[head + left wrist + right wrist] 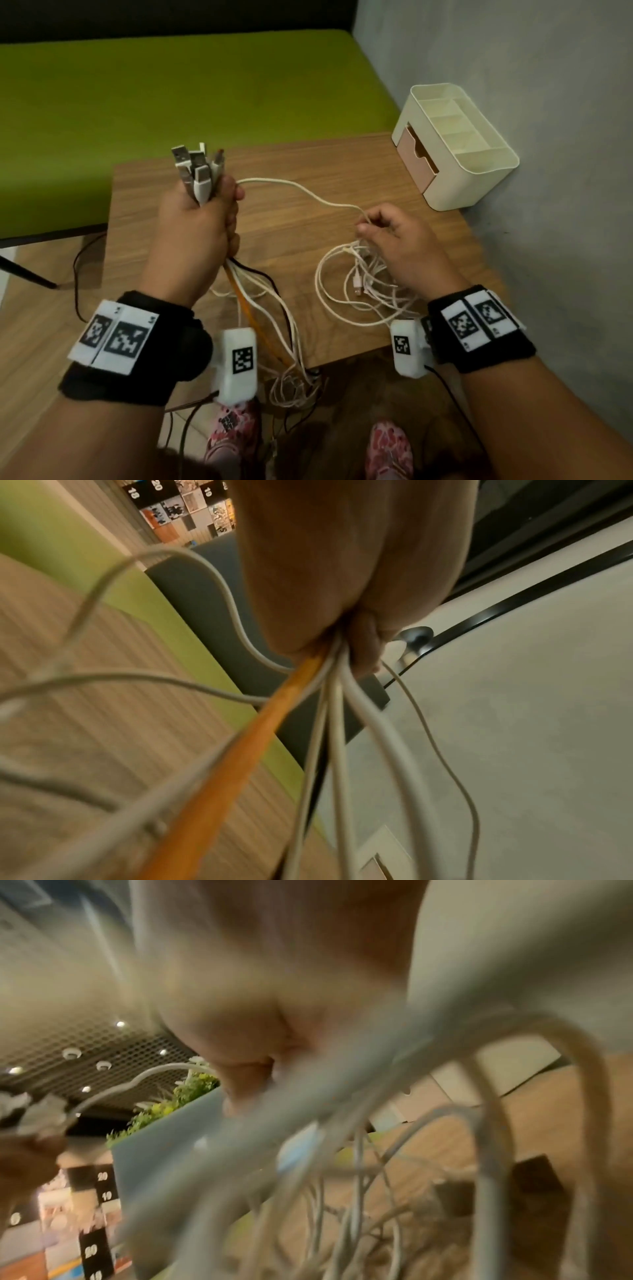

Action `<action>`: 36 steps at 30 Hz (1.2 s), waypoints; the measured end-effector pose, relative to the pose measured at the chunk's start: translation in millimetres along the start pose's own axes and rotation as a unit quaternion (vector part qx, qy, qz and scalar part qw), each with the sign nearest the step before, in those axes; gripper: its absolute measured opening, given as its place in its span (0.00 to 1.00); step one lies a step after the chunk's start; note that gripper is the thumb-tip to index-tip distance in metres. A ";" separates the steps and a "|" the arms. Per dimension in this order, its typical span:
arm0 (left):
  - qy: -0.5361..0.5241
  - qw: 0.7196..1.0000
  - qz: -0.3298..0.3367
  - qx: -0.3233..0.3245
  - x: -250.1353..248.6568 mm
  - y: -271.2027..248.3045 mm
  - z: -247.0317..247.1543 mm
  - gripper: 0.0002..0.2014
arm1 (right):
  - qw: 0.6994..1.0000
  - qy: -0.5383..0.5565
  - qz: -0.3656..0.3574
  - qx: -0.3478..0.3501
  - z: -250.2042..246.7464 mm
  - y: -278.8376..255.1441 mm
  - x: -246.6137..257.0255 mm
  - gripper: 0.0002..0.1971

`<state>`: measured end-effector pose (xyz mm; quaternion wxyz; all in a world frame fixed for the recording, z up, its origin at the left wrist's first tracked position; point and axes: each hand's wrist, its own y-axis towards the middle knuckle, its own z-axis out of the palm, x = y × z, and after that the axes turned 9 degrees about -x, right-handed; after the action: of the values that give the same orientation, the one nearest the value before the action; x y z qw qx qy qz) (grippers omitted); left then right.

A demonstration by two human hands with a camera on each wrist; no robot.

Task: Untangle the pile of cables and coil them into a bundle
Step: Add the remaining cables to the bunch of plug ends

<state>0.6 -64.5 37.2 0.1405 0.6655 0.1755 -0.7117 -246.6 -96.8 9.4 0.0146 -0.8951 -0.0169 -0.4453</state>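
The left hand (198,222) grips a bunch of cables (202,174) upright above the desk (291,219) — plugs up; the right hand (394,236) pinches one white cable (308,193) over the loose tangle (359,291).

I saw a matt wood-grain table (274,219), a smooth cream plastic organizer (479,164) with a pink drawer, shiny metal plugs (191,161) on white rubbery cables (342,301), one orange cable (240,750), and a green matt cushion (171,85).
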 end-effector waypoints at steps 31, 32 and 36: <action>-0.016 0.978 -0.027 0.205 5.1 -24.0 38.0 0.11 | 0.969 -0.141 -0.199 -0.031 13.5 -5.2 8.6 0.16; -0.037 0.975 -0.040 0.215 3.7 -24.1 36.7 0.11 | 0.968 -0.152 -0.197 -0.028 14.8 -4.1 7.5 0.15; -0.092 0.962 -0.078 0.246 2.1 -22.7 28.8 0.12 | 0.956 -0.189 -0.214 -0.068 16.4 -2.1 9.8 0.13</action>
<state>-35.2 -56.6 38.0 -0.0678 0.5954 0.0326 -0.7999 -227.7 -93.9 7.4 -0.1453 -0.9373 -0.1799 -0.2609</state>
